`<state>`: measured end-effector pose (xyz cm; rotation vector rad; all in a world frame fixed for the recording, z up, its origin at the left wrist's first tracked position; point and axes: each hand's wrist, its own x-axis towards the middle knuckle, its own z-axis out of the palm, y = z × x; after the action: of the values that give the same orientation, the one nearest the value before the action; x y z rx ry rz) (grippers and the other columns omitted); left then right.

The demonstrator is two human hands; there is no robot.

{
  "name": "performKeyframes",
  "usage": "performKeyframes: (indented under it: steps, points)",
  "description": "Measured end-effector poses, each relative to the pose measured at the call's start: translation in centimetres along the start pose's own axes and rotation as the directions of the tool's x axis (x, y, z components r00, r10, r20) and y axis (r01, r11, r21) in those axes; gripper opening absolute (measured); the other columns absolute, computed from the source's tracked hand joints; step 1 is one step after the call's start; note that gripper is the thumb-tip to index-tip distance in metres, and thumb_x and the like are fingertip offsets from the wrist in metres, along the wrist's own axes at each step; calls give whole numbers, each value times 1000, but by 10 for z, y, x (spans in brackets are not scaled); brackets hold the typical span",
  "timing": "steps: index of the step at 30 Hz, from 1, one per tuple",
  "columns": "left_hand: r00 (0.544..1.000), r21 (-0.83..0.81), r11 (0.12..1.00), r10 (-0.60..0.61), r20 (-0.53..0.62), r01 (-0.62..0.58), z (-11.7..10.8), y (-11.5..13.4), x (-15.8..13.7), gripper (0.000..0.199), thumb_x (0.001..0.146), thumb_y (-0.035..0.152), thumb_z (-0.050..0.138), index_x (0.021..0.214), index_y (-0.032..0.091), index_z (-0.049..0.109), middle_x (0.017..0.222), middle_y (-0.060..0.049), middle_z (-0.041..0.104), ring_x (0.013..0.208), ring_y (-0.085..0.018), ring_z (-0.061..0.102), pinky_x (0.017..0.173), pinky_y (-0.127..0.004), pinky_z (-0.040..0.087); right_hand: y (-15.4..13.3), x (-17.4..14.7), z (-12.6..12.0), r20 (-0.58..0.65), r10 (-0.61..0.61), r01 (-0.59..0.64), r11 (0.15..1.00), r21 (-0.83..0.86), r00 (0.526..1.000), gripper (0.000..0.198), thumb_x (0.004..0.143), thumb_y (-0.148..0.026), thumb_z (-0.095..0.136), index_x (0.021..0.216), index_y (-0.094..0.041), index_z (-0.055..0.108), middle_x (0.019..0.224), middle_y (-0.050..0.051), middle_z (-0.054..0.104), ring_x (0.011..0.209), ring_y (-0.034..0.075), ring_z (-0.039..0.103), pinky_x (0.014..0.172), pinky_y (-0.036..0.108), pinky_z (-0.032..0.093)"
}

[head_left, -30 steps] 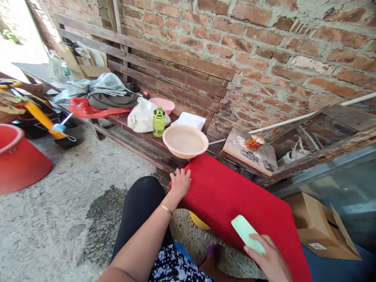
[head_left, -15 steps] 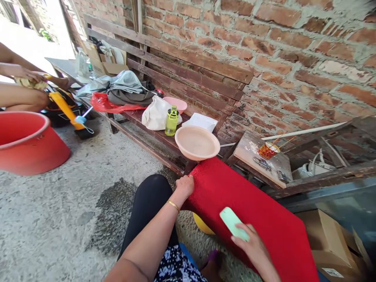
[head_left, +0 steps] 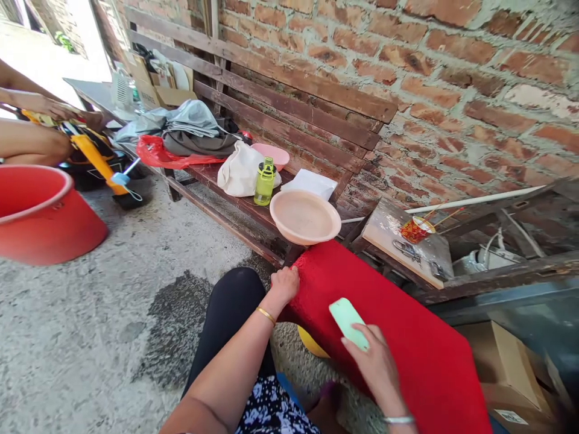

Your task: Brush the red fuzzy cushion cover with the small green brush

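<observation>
A red cloth (head_left: 407, 337) is spread over a long raised surface in front of me, its near side hanging down. My left hand (head_left: 286, 284) is closed on the cloth's left edge, close to the basin. In my right hand (head_left: 375, 355) is a mint-green scrubbing brush (head_left: 347, 320), a flat rounded block held by its near end over the middle of the cloth. The brush's underside is hidden, so I cannot tell whether it touches the fabric. A pale pink basin (head_left: 305, 217) stands just beyond the cloth's far left end.
A wooden bench (head_left: 271, 102) against the brick wall carries a green bottle (head_left: 265, 182), a white bag (head_left: 237, 172) and folded clothes. Left stand a large red tub (head_left: 49, 223) and another person's hands (head_left: 54, 108). A cardboard box (head_left: 511, 361) sits at right.
My right hand has moved the mint-green scrubbing brush up and left, away from me along the cloth. My left hand keeps its hold. The other person's hands have shifted slightly.
</observation>
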<state>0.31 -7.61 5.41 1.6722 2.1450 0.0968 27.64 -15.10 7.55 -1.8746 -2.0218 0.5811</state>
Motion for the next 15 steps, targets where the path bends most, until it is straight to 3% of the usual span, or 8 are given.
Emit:
performKeyframes:
  steps: [3,5,7,10,13,15]
  points:
    - [1000,-1,1000,1,27,-1,-3,-2,0,42,95,40,44,128,16,55,120,-19,63,112,-31,63,89,-43,49,-40,15,28,61,-87,85,996,33,994,37,74,-48,58,103,-28,71,98,5,63,97,24,63,86,36,51]
    - [999,4,1000,2,41,-2,-4,-2,0,44,95,41,45,129,16,54,122,-19,63,113,-31,63,89,-43,48,-33,14,28,92,-55,51,998,47,994,37,72,-47,60,102,-28,71,96,4,64,95,24,64,83,36,52]
    - [999,5,1000,8,44,-9,-5,-1,0,44,94,41,46,129,16,54,121,-19,63,112,-31,63,89,-44,48,-3,5,15,97,28,-34,997,67,995,39,69,-49,61,101,-29,71,96,4,65,93,25,66,82,37,52]
    - [999,-7,1000,0,41,1,-7,3,-3,41,94,39,49,126,15,56,120,-19,63,112,-31,63,90,-44,48,72,-22,-19,30,211,-213,973,87,977,41,63,-55,64,96,-32,71,100,7,68,100,32,66,88,44,52]
    - [1000,-16,1000,-17,19,17,-9,6,-6,38,93,35,50,124,14,57,119,-19,63,112,-31,62,91,-44,48,152,-56,-60,-50,424,-422,905,46,904,41,54,-60,69,89,-38,71,100,12,71,99,37,67,88,51,51]
    - [1000,-14,1000,-19,16,20,-11,7,-8,38,94,35,50,125,13,57,119,-19,64,112,-31,62,91,-44,48,190,-75,-83,-100,536,-540,841,-19,838,41,51,-64,69,85,-41,71,93,14,71,93,39,68,85,56,50]
